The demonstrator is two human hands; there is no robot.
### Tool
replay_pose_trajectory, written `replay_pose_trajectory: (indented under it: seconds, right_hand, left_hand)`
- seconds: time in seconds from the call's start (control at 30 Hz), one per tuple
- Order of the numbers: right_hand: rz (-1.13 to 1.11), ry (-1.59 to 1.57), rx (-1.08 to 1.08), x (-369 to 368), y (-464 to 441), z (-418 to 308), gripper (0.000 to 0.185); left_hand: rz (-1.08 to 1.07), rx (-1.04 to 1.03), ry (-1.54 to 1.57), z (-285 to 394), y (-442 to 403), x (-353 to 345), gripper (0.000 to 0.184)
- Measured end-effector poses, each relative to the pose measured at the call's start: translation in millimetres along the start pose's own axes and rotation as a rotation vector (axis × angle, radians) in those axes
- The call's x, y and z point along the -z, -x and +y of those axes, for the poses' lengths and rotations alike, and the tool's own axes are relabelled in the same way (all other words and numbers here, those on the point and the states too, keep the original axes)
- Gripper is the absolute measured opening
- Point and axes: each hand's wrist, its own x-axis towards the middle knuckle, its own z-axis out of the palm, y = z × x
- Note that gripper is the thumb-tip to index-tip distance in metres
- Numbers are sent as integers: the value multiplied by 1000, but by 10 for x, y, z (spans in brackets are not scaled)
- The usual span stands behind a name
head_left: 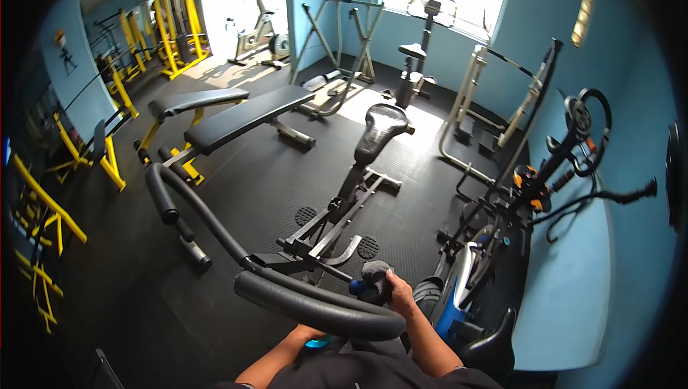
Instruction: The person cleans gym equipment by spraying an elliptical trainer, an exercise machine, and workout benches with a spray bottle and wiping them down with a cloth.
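In the lower middle, my right hand is wrapped round a dark grey cloth, beside the curved padded handlebar of an exercise machine. My left hand is below that handlebar, next to a bright blue object; its fingers are mostly hidden under the padding. A small dark blue part shows just left of the cloth. Beyond my hands, the machine's frame leads up to a black saddle.
A black padded bench stands at the left, with yellow gym machines behind. Stationary bikes and steppers stand by the window and right wall. A blue and white machine is close on my right. The floor is black rubber.
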Motion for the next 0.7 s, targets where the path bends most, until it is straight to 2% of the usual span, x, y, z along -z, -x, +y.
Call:
replay_pose_trajectory:
  seconds: [0.03, 0.07, 0.1, 0.17, 0.23, 0.3, 0.33, 0.37, 0.43, 0.47, 0.6, 0.7]
  right_hand:
    - [-38, -145, -67, 49, -280, 81, 40]
    - [-70, -293, -138, 64, -497, 121, 38]
    - [-105, -286, -155, 40, -637, 73, 38]
    - [-55, -247, -166, -42, -898, -111, 37]
    - [-103, -245, -212, 17, -1227, -123, 36]
    - [-118, -144, -217, 190, -1569, -128, 35]
    - [-148, -90, -190, 243, -1658, -238, 35]
    - [-141, -48, -251, 317, -1762, -346, 35]
    - [-188, 27, -265, 549, -2012, -467, 34]
    - [-195, 6, -261, 646, -2104, -493, 34]
    - [-284, -67, -245, 780, -2297, -764, 34]
    - [-325, -116, -240, 796, -2398, -792, 34]
  left_hand:
    - [23, 119, 215, 1, -41, 2, 47]
    - [85, 303, -225, 265, -153, -10, 57]
    - [241, 88, -284, 623, -89, -63, 59]
    - [274, 102, -509, 381, -436, -114, 61]
    - [353, 133, -439, 252, -691, -175, 63]
    - [389, 165, -416, 396, -951, -242, 61]
    - [455, 109, -454, 511, -1047, -326, 60]
    - [493, 10, -458, 605, -1133, -384, 58]
    - [518, 68, -444, 728, -1306, -488, 57]
    - [551, 35, -489, 740, -1361, -523, 57]
    - [687, 169, -434, 872, -1438, -623, 54]
    - [774, 143, -384, 910, -1448, -614, 53]
